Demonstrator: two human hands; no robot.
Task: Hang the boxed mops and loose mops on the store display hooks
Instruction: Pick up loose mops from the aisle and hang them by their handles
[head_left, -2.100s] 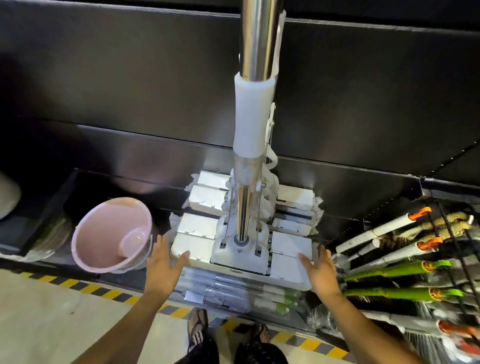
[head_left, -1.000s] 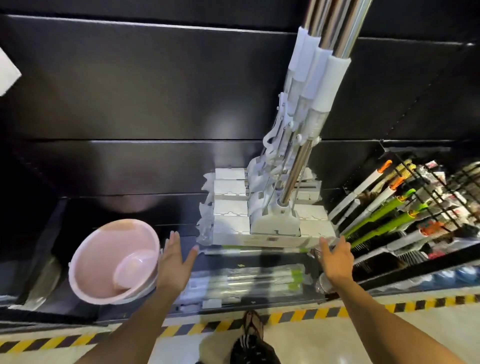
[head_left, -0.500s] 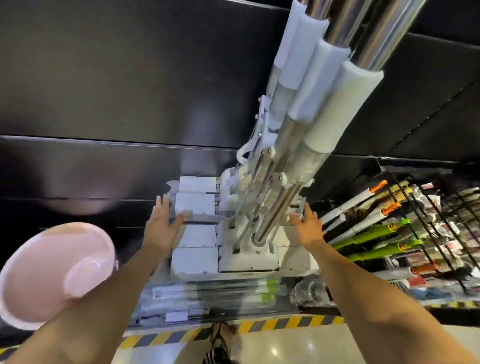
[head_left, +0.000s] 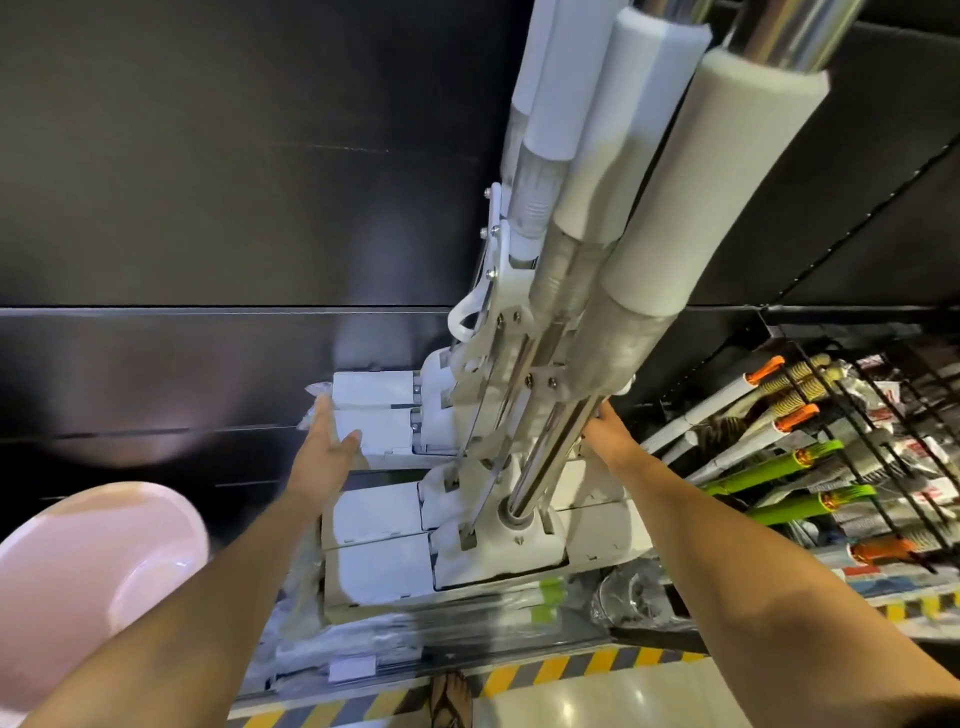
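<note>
1. Four loose white flat mops (head_left: 649, 208) with chrome poles and white foam sleeves stand in a tight row in front of the glossy black back panel (head_left: 208, 156); their poles run up out of the top of the head view, so how they are held up cannot be told
2. Their rectangular white mop heads (head_left: 379, 569) sit low down, one behind another, just above clear-wrapped packs (head_left: 415, 629) lying on the bottom shelf
3. The left grip (head_left: 324, 452) is released: its fingers are straight, the palm lies flat against the left end of a rear mop head, and the thumb rests on top of it
4. The right grip (head_left: 605, 431) reaches the right end of the same row, but the nearest chrome pole hides its fingers, so it cannot be told whether it is released or grasping
5. A pale pink round plastic basin (head_left: 88, 571) sits at lower left, beside the left forearm
6. Long brushes with green and orange handle ends (head_left: 779, 467) lie on a wire rack at right, well apart from the flat mops
7. A yellow-and-black hazard stripe (head_left: 597, 665) edges the floor, and a sandalled foot (head_left: 452, 701) shows at the bottom
</note>
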